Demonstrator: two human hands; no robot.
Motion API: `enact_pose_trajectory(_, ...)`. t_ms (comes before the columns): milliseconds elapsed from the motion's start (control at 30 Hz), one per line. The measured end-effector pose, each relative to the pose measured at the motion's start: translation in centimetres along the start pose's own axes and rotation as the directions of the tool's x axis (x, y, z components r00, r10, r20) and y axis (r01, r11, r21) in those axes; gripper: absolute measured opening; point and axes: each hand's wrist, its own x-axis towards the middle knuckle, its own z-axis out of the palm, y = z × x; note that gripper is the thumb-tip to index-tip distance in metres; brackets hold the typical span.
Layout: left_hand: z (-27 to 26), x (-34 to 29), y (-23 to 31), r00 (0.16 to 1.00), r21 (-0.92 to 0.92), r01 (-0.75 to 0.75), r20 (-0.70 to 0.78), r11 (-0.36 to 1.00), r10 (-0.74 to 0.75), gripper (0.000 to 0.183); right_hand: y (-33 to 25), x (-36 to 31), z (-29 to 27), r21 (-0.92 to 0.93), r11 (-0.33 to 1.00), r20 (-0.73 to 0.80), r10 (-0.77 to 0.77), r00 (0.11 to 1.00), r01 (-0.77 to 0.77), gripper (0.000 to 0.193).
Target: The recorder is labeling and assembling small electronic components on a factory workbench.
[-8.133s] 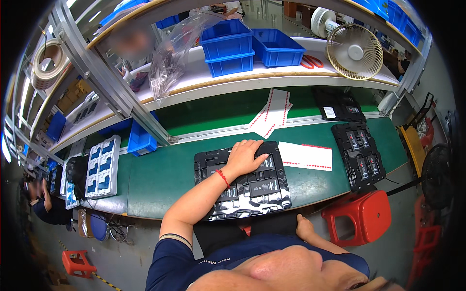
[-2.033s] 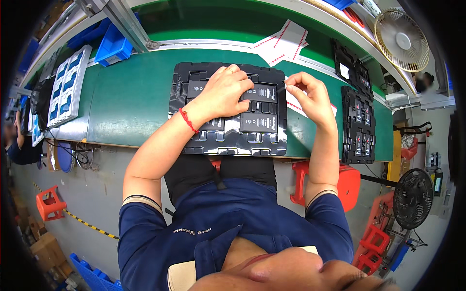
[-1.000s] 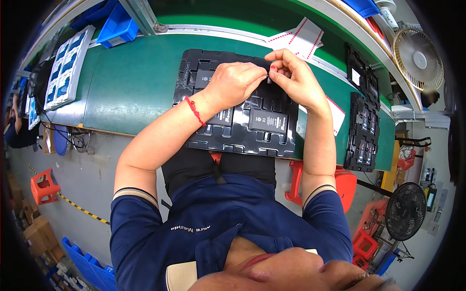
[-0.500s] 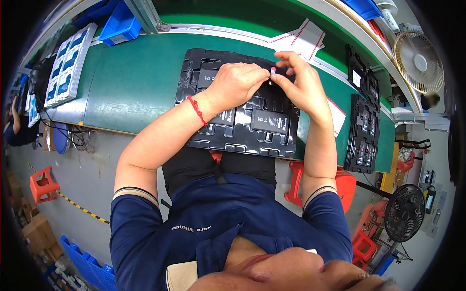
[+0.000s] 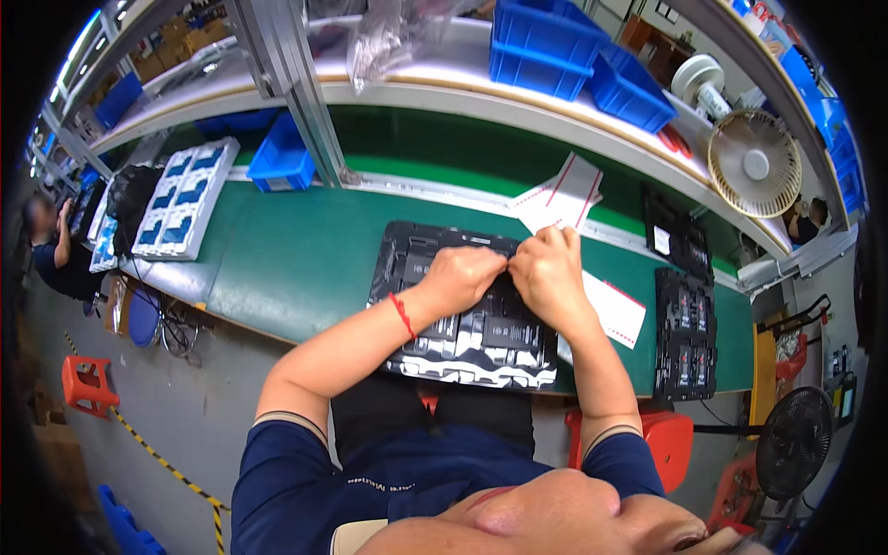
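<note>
Head view, looking down on a long green-topped workbench [image 5: 296, 268]. Both bare hands meet over a black moulded plastic tray of dark rectangular parts [image 5: 462, 319], which lies flat at the bench's near edge, directly before the person. Left hand [image 5: 467, 276], a red cord at its wrist, is curled with fingertips pinched together at the tray's far middle. Right hand [image 5: 548, 273] is likewise curled, its fingertips touching those of the left; whatever small item is pinched between them is too small to make out. White paper sheets with red lines [image 5: 560, 196] lie just beyond the hands, and a further white red-edged sheet [image 5: 610, 310] lies beside the tray under the right forearm.

To the right, well apart from the hands, a second black tray of parts [image 5: 684, 333] lies on the bench, with another black tray [image 5: 675, 242] behind it. To the far left lies a white tray holding blue-faced units [image 5: 183, 199], and a blue plastic bin [image 5: 282, 157] stands beside a grey metal post [image 5: 296, 92]. On the shelf above are more blue bins [image 5: 546, 42] and a beige desk fan [image 5: 754, 165]. Another person [image 5: 51, 250] is at work at the far left.
</note>
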Motion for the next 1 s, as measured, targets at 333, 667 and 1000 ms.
enact_pose_trajectory(333, -0.4, 0.3, 0.4, 1.000, 0.036, -0.010, -0.023, 0.999, 0.011, 0.007, -0.5, -0.1, 1.6, -0.078, 0.997, -0.079, -0.018, 0.997, 0.012, 0.009)
enact_pose_trajectory(667, -0.6, -0.6, 1.0, 0.975, 0.023, -0.152, 0.169, 0.988, 0.146, 0.010, 6.4, -5.9, -3.5, 0.261, 0.919, -0.234, 0.356, 0.905, -0.294, 0.026)
enact_pose_trajectory(1000, -1.5, 0.8, 0.7, 0.972, 0.052, -0.102, 0.220, 0.993, 0.089, 0.011, 12.3, -13.1, 2.3, 0.093, 0.671, -0.182, 0.738, 0.650, -0.735, 0.008)
